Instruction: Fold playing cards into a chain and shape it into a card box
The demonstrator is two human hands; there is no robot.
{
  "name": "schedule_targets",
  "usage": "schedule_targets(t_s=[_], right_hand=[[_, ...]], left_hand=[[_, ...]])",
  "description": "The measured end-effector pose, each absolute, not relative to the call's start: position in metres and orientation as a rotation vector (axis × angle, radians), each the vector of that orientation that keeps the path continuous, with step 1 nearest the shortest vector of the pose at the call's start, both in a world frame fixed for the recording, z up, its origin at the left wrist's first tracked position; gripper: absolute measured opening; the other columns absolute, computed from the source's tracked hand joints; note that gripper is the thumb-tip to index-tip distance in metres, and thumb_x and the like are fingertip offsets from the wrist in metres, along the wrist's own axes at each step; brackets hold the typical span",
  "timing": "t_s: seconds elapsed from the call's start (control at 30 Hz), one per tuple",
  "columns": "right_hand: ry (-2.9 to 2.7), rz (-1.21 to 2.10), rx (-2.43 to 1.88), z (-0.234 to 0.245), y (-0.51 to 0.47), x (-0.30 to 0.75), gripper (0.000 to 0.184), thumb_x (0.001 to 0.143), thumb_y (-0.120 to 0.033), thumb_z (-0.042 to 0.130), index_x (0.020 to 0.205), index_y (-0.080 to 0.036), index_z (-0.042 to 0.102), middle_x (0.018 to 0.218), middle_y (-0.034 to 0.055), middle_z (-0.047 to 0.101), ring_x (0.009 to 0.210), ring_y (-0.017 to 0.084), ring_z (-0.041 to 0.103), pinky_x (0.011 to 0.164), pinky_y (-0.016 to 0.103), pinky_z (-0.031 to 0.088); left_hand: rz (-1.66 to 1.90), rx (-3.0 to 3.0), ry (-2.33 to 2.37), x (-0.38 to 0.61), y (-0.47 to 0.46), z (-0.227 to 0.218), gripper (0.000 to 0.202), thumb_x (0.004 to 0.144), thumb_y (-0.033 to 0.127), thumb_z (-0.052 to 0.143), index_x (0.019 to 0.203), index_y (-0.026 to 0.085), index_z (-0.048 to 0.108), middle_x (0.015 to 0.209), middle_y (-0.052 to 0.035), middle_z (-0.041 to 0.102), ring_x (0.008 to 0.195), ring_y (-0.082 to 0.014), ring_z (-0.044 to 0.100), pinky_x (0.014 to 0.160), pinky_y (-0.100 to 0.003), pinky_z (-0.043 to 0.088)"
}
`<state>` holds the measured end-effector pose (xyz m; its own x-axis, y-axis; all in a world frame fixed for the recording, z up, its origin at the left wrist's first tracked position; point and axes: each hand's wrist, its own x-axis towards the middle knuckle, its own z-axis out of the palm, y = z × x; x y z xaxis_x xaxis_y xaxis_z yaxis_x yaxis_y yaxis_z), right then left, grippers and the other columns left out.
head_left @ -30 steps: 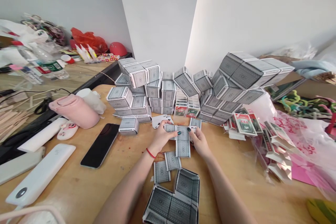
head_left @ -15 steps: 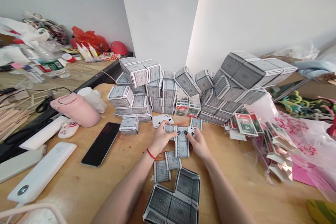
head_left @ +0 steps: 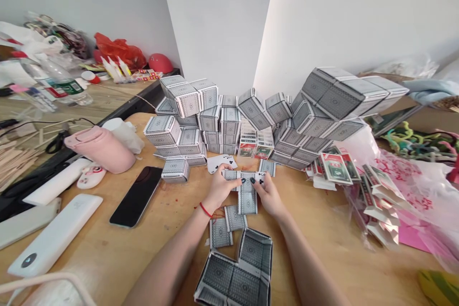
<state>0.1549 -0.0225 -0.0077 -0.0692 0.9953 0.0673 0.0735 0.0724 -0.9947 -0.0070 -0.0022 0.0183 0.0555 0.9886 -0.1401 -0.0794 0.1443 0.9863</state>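
Both hands pinch a joined piece of folded playing cards [head_left: 247, 202] with grey patterned backs. My left hand [head_left: 219, 190] grips its left side, thumb on top. At the upper right, my right hand [head_left: 268, 194] holds it where a three of clubs face [head_left: 260, 179] shows. Two folded cards [head_left: 221, 233] lie below on the table. Nearest me stands an open box-like form made of cards [head_left: 234, 272]. A loose face-up card [head_left: 220, 163] lies just beyond my left hand, and a single face-down card [head_left: 267, 168] beyond my right.
Stacked card blocks [head_left: 229, 122] line the back, rising at right [head_left: 344, 93]. At left are a phone [head_left: 136, 196], a white power bank [head_left: 55, 234] and a pink bottle [head_left: 102, 149]. Opened card boxes [head_left: 380, 201] and plastic bags [head_left: 412, 181] lie at right.
The view has shifted slightly, moving the scene a little up and left. Both hands keep the same hold on the folded cards.
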Motion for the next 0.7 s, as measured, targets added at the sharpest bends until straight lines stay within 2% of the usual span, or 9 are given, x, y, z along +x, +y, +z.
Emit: schedule_targets(t_s=[0.17, 0.37, 0.7], right_hand=[[-1.395, 1.107, -1.226, -0.012, -0.0219, 0.156, 0.022, 0.083, -0.04, 0.047, 0.094, -0.022, 0.041, 0.09, 0.0032, 0.057, 0.083, 0.017, 0.054, 0.076, 0.031, 0.045], [-1.395, 1.097, -1.292, -0.0136, -0.0227, 0.1562, 0.02, 0.083, -0.041, 0.045, 0.086, -0.022, 0.039, 0.08, 0.0007, 0.055, 0.073, 0.015, 0.052, 0.071, 0.03, 0.044], [-1.333, 1.166, -1.243, -0.0108, -0.0239, 0.1549, 0.022, 0.081, -0.042, 0.048, 0.085, -0.022, 0.04, 0.085, 0.0014, 0.053, 0.08, 0.016, 0.05, 0.075, 0.031, 0.044]], left_hand=[[1.117, 1.091, 1.19, -0.0064, -0.0023, 0.0176, 0.038, 0.054, 0.017, 0.069, 0.083, 0.02, 0.045, 0.064, 0.0072, 0.046, 0.051, -0.0065, 0.043, 0.049, -0.018, 0.036], [1.139, 1.119, 1.209, -0.005, -0.0026, 0.0164, 0.037, 0.054, 0.017, 0.069, 0.082, 0.02, 0.045, 0.063, 0.0074, 0.045, 0.052, -0.0067, 0.042, 0.05, -0.018, 0.036], [1.17, 1.111, 1.229, -0.005, -0.0017, 0.0151, 0.037, 0.052, 0.019, 0.07, 0.081, 0.02, 0.047, 0.069, 0.0065, 0.047, 0.054, -0.0068, 0.043, 0.053, -0.019, 0.036]])
